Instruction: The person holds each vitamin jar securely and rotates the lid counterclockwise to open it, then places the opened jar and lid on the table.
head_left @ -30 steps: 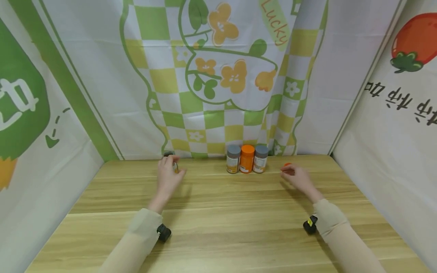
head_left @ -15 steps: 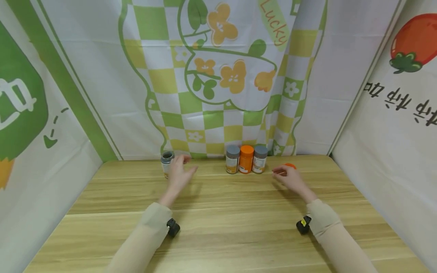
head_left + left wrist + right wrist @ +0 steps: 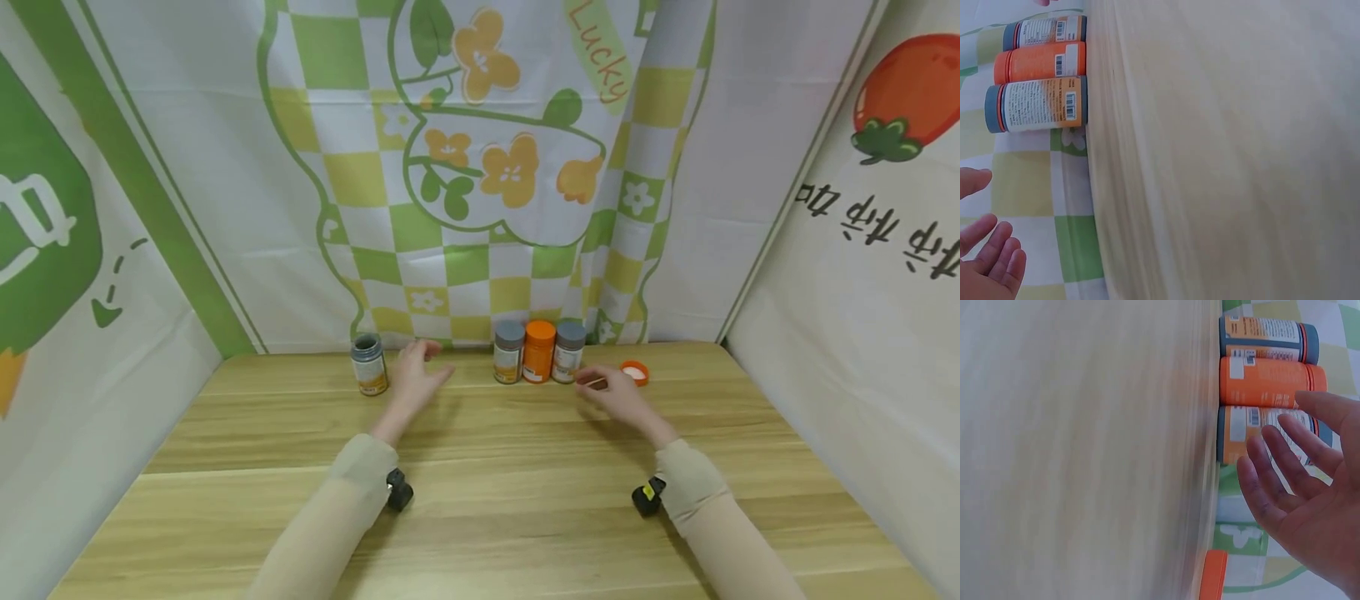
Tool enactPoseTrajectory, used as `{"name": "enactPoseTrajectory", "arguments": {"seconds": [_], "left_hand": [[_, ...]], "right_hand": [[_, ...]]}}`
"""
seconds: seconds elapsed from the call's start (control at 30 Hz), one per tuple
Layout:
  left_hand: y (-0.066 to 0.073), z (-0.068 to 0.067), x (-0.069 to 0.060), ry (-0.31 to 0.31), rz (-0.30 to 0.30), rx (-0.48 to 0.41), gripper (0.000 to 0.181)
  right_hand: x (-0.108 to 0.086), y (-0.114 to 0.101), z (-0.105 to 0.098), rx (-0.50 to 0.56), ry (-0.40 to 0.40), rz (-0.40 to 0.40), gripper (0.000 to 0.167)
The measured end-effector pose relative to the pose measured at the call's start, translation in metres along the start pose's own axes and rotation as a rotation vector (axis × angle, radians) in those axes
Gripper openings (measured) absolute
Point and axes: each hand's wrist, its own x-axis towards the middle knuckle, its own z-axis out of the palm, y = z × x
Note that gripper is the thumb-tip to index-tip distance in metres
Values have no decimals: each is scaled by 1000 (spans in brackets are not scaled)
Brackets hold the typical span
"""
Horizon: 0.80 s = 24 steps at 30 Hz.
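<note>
Side by side at the back of the table stand a grey-capped jar (image 3: 508, 357), an orange jar (image 3: 538, 357) and a second grey-capped jar (image 3: 567, 358). My left hand (image 3: 412, 382) holds nothing, its thumb and fingers spread, between these jars and an uncapped jar (image 3: 370, 368) on the left. My right hand (image 3: 621, 398) is near the right grey-capped jar, its fingers loosely bent. In the right wrist view, that hand (image 3: 1310, 481) overlaps the jar, and whether it touches cannot be told. An orange lid (image 3: 635, 372) lies behind the right hand.
The wooden table (image 3: 480, 500) ends at a hanging checkered cloth (image 3: 465, 267) just behind the jars. Printed cloth walls stand at both sides. A small black camera (image 3: 400, 492) is on the left wrist, and another camera (image 3: 647, 497) on the right.
My left hand has let go of the uncapped jar and moved right, away from it. The right hand has moved left from the orange lid toward the row of jars, leaving the lid in sight.
</note>
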Motion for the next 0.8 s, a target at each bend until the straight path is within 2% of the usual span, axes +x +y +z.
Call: {"name": "enactPoseTrajectory", "arguments": {"seconds": [0.17,0.3,0.5,0.67,0.8], "left_hand": [[2,10,4,-13,-18,-21,45],[3,18,9,-47,-33,-21,48],[7,27,15,-83,-39,-13,51],[7,34,18,-115,-79,-37,51],[7,39,20,-125,-87,-50,49]], "right_hand": [[3,-4,6,4,-6,-29,31],[4,-7,9,18,-15,-50,30],[8,-12,16,41,-34,-55,32],[8,-16,21,44,-37,-55,31],[7,-18,23,46,-43,-54,31]]}}
